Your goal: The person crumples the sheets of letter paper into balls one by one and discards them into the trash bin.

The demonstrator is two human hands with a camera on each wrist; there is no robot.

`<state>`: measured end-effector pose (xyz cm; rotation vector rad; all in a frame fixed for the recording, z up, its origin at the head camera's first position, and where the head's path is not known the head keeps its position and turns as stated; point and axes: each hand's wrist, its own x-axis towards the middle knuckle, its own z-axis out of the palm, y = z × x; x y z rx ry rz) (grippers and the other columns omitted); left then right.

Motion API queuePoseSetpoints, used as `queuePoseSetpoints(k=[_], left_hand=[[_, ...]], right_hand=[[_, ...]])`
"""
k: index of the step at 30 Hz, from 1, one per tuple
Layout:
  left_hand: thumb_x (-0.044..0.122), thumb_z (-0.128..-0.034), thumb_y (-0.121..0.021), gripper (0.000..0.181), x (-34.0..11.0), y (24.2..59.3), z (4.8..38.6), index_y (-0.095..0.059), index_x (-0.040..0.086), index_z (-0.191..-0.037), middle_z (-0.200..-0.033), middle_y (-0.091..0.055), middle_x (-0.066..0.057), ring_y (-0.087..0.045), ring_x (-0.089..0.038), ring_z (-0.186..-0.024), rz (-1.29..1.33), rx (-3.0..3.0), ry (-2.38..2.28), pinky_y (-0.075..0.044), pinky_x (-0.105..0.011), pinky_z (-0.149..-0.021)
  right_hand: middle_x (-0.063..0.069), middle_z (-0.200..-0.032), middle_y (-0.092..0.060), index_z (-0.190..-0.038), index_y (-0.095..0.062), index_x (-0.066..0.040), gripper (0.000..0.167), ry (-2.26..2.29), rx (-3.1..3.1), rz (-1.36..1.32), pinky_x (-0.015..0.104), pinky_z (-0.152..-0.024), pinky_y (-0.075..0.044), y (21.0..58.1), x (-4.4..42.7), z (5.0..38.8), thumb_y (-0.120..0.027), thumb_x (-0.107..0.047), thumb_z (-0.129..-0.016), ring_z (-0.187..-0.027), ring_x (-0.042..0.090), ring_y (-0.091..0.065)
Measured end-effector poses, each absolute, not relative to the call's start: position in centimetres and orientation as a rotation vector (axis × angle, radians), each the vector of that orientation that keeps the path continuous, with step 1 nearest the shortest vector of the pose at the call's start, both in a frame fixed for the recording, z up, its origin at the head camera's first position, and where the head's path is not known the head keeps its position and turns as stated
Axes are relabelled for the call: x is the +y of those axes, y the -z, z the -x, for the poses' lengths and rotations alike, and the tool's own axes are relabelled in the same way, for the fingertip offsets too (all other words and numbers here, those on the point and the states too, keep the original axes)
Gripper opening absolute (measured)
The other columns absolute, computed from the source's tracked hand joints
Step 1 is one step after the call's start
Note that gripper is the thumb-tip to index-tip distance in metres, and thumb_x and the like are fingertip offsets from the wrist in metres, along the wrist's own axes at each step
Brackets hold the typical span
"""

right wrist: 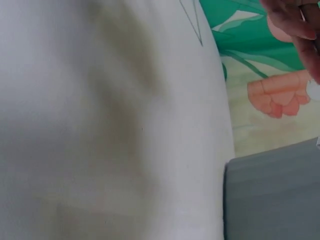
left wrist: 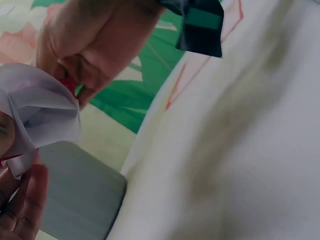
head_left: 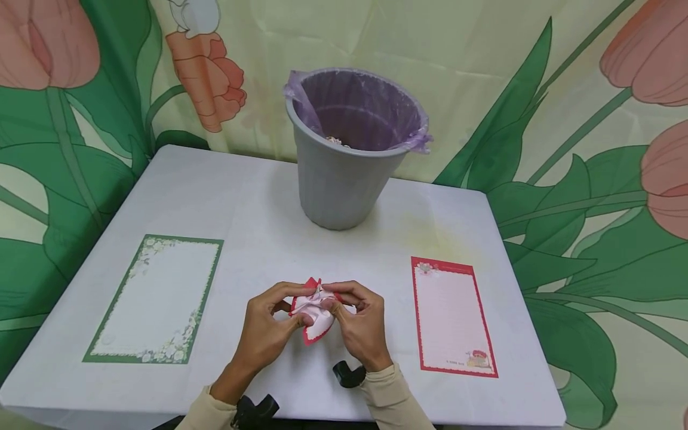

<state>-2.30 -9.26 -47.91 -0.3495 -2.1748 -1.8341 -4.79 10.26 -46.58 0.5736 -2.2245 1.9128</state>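
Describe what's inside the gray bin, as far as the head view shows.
The gray bin has a purple liner, with some small, pale crumpled material visible just past the near rim. The front wall hides the bottom and whatever else lies there.

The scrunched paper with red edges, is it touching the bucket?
Apart. The head view shows white table between the scrunched paper and the bucket.
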Motion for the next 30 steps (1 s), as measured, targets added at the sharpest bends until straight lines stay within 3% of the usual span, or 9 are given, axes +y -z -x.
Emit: queuePoseSetpoints(k=[6,13,20,25,30], left_hand=[[0.008,-0.0753,-0.095,0.04,-8.9,47.5,2.2,-0.081,0.013,-0.112,-0.109,-0.079,-0.003,-0.072,-0.012,-0.098,0.295,-2.14,1.866,-0.063,-0.026,-0.075],[0.005,-0.0773,-0.093,0.024,-8.6,46.9,2.2,-0.082,0.011,-0.098,-0.095,-0.081,-0.004,-0.073,-0.01,-0.085,0.188,-2.109,1.881,-0.062,-0.024,-0.075],[0.001,-0.0752,-0.094,0.022,-8.5,46.7,2.4,-0.082,0.008,-0.093,-0.09,-0.081,-0.006,-0.072,-0.01,-0.08,0.119,-2.098,1.882,-0.062,-0.022,-0.073],[-0.002,-0.0742,-0.093,0.025,-8.6,46.7,2.3,-0.082,0.004,-0.095,-0.09,-0.081,-0.007,-0.074,-0.01,-0.081,0.045,-2.076,1.841,-0.063,-0.022,-0.078],[-0.003,-0.0744,-0.093,0.026,-8.6,46.5,2.3,-0.082,0.002,-0.098,-0.091,-0.08,-0.008,-0.074,-0.01,-0.082,0.008,-2.071,1.823,-0.063,-0.02,-0.08]], right_hand=[[0.014,-0.105,-0.083,-0.128,-0.065,-0.007,0.041,-1.967,-2.229,-0.559,0.031,-0.093,-0.063,46.0,10.3,4.8,-0.081,-0.003,-0.091,-0.105,0.022,-0.076],[0.01,-0.106,-0.083,-0.122,-0.06,-0.004,0.041,-1.869,-2.281,-0.488,0.036,-0.106,-0.053,45.5,10.0,4.6,-0.084,-0.003,-0.089,-0.113,0.021,-0.074],[-0.004,-0.123,-0.077,-0.128,-0.069,-0.018,0.041,-1.736,-2.322,-0.443,0.051,-0.118,-0.046,45.9,9.9,4.3,-0.085,-0.015,-0.091,-0.12,0.016,-0.071],[-0.002,-0.139,-0.07,-0.146,-0.063,-0.022,0.068,-1.781,-2.352,-0.549,0.055,-0.123,-0.039,46.2,9.8,4.0,-0.09,-0.011,-0.084,-0.129,0.019,-0.063],[-0.002,-0.142,-0.069,-0.155,-0.056,-0.024,0.087,-1.792,-2.349,-0.576,0.048,-0.124,-0.04,46.1,9.3,4.0,-0.095,-0.012,-0.078,-0.129,0.018,-0.063]])
